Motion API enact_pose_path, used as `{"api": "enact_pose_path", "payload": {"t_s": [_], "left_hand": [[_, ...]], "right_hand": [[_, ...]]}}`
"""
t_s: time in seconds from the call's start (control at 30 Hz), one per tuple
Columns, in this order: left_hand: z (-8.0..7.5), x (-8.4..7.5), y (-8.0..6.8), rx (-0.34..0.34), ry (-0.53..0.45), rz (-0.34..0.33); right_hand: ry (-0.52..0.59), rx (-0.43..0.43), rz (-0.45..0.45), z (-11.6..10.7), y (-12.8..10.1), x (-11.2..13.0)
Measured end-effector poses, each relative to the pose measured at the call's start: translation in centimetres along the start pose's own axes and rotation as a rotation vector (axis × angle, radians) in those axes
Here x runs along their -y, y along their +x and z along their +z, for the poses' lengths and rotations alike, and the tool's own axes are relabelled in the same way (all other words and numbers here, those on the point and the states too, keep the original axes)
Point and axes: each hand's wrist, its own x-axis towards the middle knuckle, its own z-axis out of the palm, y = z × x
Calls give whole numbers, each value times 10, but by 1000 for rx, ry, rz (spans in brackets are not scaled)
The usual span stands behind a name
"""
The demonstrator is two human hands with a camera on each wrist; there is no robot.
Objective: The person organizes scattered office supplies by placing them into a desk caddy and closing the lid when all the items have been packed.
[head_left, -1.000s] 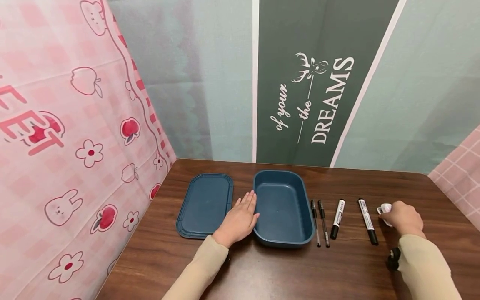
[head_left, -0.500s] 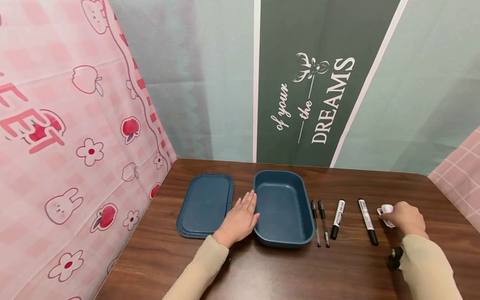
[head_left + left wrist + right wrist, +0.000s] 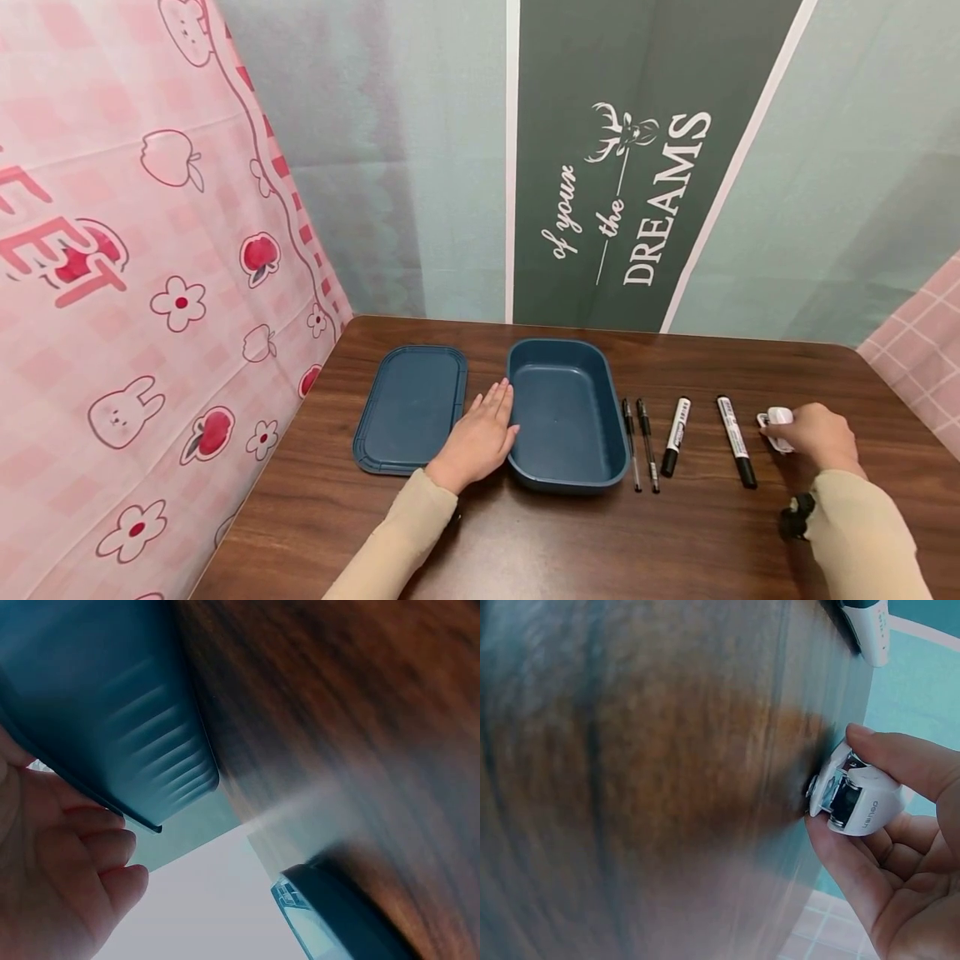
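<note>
A small white plastic gadget with a clear window and a dark insert (image 3: 866,802) sits at the right of a brown wood-grain table (image 3: 570,546), pinched between the thumb and a finger of a person's right hand (image 3: 821,437), the gap between them no wider than the piece itself; whether it touches the tabletop cannot be told. The step in hand appears to be securing that grip, and a lift would call for a steady pinch and a path clear of the nearby black-and-white marker (image 3: 737,442). Farther left lie a second white marker with a black cap (image 3: 676,437) and two slim clear-barrelled black pens (image 3: 632,442) (image 3: 648,446), just beside a dark blue rectangular plastic box (image 3: 558,425). The left hand (image 3: 480,437), fingers extended and grasping nothing, rests against the box's left wall, near a flat dark blue plastic lid (image 3: 411,408)
</note>
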Motion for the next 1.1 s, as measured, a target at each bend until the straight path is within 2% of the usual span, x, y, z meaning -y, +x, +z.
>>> {"api": "enact_pose_path", "payload": {"t_s": [0.3, 0.37, 0.47, 0.63, 0.7, 0.93, 1.1], "left_hand": [[0, 0, 0, 1, -1, 5], [-1, 0, 0, 4, 2, 3], [-2, 0, -1, 5, 3, 1], [-3, 0, -1, 2, -3, 5], [-3, 0, -1, 5, -9, 4], [-4, -1, -1, 12, -9, -2], [-4, -1, -1, 13, 3, -2]], "right_hand": [[-25, -19, -85, 0, 5, -18], [0, -13, -86, -1, 5, -21], [113, 38, -38, -1, 4, -25], [465, 162, 95, -1, 6, -32], [556, 186, 127, -1, 6, -34], [661, 186, 204, 2, 8, -37], [681, 197, 253, 3, 9, -38]]}}
